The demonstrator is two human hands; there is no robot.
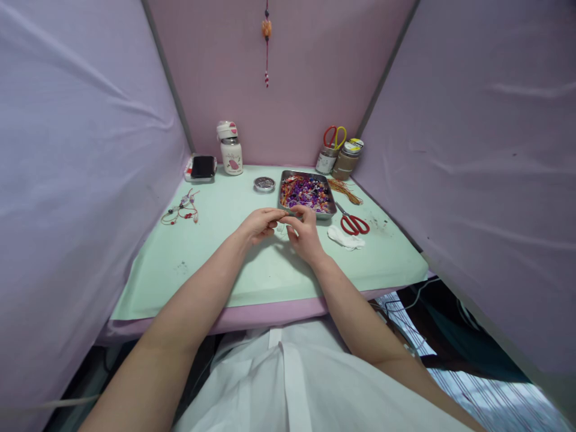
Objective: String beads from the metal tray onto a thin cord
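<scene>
Left hand (260, 225): reached over the counter (270, 270), fingertips pinching what was probably the thread (282, 228).
Right hand (306, 234): thumb and forefinger pinched close against the left fingertips, likely to steady so slight a piece.
Thread's look: pale and very fine, hanging loosely just below the meeting fingertips; any bead or knot between them was hidden.
White cloth (345, 238): crumpled, just right of the right hand.
Red scissors (355, 225): beyond the cloth, handles toward the person, probably for an easy pick-up.
Beaded strings (182, 209): well left of the hands, perhaps kept apart against tangling.
Bead tray (324, 215): just beyond the right hand, heaped with purple and orange pieces; raised sides presumably stopped them rolling.
Orange strands (345, 192): beyond the right hand, beside the tray.
Round tin (264, 184): beyond the left hand.
Bottle (232, 157): farther, left of both hands.
Jars (347, 164): far right of the hands, one storing scissors upright.
Hanging ornament (267, 29): farthest, beyond the hands against pink cloth.
</scene>
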